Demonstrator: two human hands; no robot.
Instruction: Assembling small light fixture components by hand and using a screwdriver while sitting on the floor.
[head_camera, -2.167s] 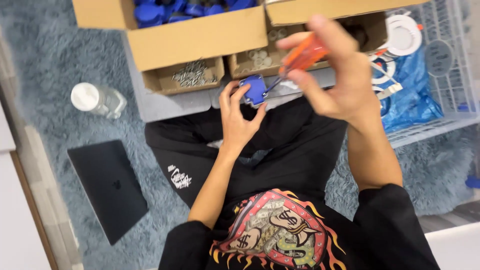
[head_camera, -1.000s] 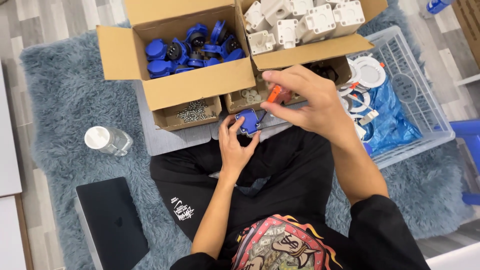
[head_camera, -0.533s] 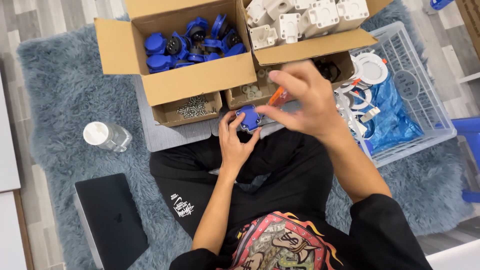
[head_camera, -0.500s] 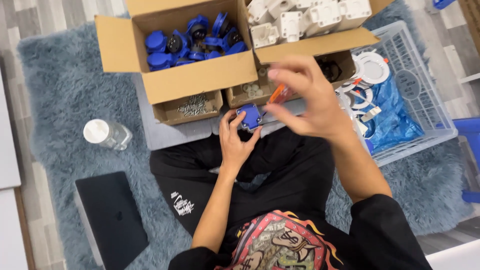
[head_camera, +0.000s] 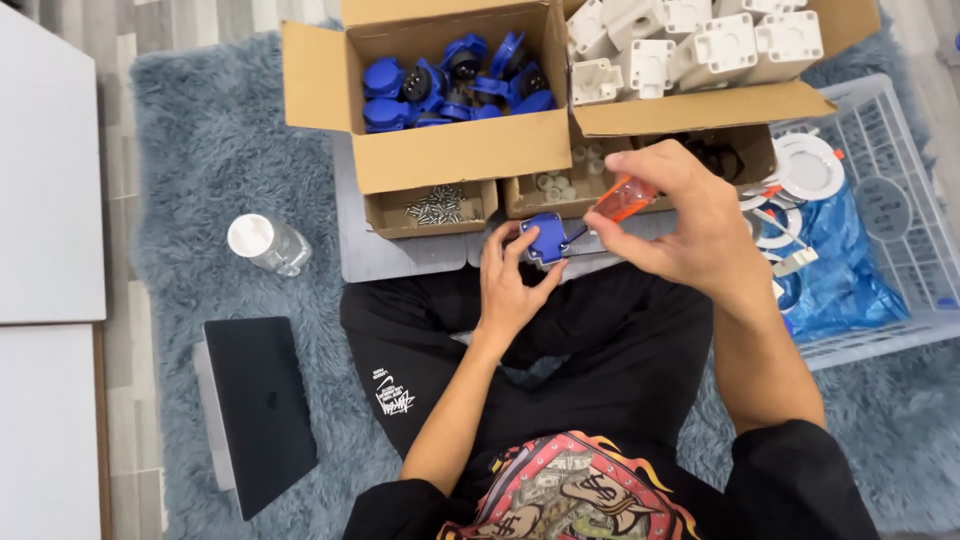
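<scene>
My left hand (head_camera: 512, 285) holds a small blue plastic part (head_camera: 547, 238) up in front of my lap, fingers wrapped round its edges. My right hand (head_camera: 685, 220) grips a screwdriver with an orange handle (head_camera: 622, 198), and its thin shaft points down-left onto the blue part. Just beyond the hands stand two small open boxes, one with screws (head_camera: 432, 206) and one with small pale pieces (head_camera: 552, 186).
Behind are a cardboard box of blue parts (head_camera: 455, 80) and a box of white parts (head_camera: 690, 45). A white wire basket (head_camera: 900, 190) with white rings and a blue bag stands at right. A clear bottle (head_camera: 265, 243) and a dark laptop (head_camera: 258, 405) lie on the grey rug at left.
The view has tilted so the boxes show fully. My right hand has shifted slightly around the screwdriver handle while the tip stays on the blue part in my left hand.
</scene>
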